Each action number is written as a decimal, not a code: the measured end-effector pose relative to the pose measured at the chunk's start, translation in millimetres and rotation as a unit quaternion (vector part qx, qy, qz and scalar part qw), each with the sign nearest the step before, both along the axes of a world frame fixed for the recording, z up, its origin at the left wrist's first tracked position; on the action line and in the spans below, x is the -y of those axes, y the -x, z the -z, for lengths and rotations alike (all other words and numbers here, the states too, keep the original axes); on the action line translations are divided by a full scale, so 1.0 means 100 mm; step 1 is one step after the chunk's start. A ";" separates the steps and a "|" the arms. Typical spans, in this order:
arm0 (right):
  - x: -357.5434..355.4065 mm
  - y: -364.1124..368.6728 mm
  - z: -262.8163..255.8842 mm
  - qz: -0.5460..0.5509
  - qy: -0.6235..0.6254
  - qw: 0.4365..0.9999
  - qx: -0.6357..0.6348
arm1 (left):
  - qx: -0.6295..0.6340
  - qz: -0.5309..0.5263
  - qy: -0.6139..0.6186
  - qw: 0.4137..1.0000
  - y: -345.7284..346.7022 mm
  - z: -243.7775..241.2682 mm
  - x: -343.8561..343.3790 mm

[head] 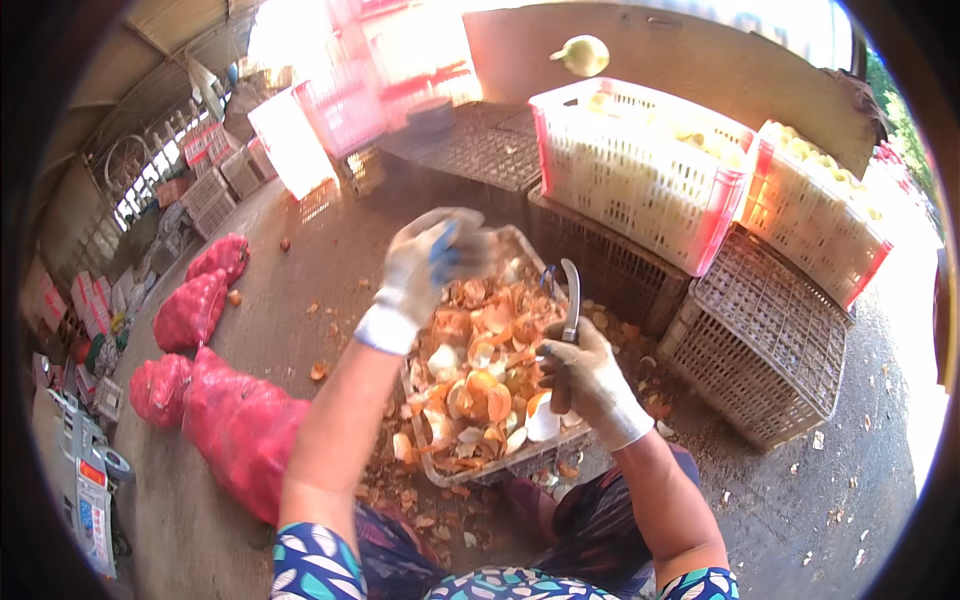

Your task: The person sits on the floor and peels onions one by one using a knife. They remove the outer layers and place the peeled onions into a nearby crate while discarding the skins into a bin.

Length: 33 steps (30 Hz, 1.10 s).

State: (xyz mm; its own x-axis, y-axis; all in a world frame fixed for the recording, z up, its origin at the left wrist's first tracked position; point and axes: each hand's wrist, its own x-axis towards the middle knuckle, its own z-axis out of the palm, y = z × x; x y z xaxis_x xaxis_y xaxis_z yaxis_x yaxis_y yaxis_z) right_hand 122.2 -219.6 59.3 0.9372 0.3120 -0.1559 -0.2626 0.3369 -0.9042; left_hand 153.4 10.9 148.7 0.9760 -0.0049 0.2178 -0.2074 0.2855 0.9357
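My left hand (431,259), in a white work glove with a blue patch, reaches out over the left side of a tray (480,474) of onion skins. Its fingers are blurred by motion, and no object shows in it. A pale peeled onion (585,56) is in mid-air above a white crate (637,165) of peeled onions. My gloved right hand (589,371) grips a curved knife (572,300) by its handle, blade pointing up, over the tray's right side. Orange and brown onion skins (487,315) with pale pieces fill the tray.
Red mesh sacks (240,427) lie on the floor at left. Upturned plastic crates (757,330) support the white crate and a second onion-filled crate (817,202). Pink crates (345,105) are stacked at the back. Skins litter the floor around the tray.
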 end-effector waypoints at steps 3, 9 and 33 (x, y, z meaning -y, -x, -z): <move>0.07 0.05 -0.09 -0.006 -0.031 0.999 0.017 | -0.079 -0.080 -0.046 0.993 0.60 0.69 -1.17; -0.07 0.36 -0.33 -0.093 -0.002 0.995 0.047 | -0.315 -0.386 -0.139 0.856 2.46 1.84 -2.37; -1.13 0.43 0.16 -0.144 0.268 0.950 -0.072 | -0.367 -0.042 -0.835 0.409 1.70 4.29 -3.05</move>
State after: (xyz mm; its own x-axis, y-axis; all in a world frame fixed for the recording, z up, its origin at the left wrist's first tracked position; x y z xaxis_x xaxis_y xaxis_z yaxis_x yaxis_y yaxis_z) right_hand 79.4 -106.4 43.0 0.7815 0.3923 -0.4851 -0.4080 -0.2670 -0.8731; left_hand -16.8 316.0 -280.7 0.7877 0.4907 -0.3725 0.3601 -0.8573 -0.3679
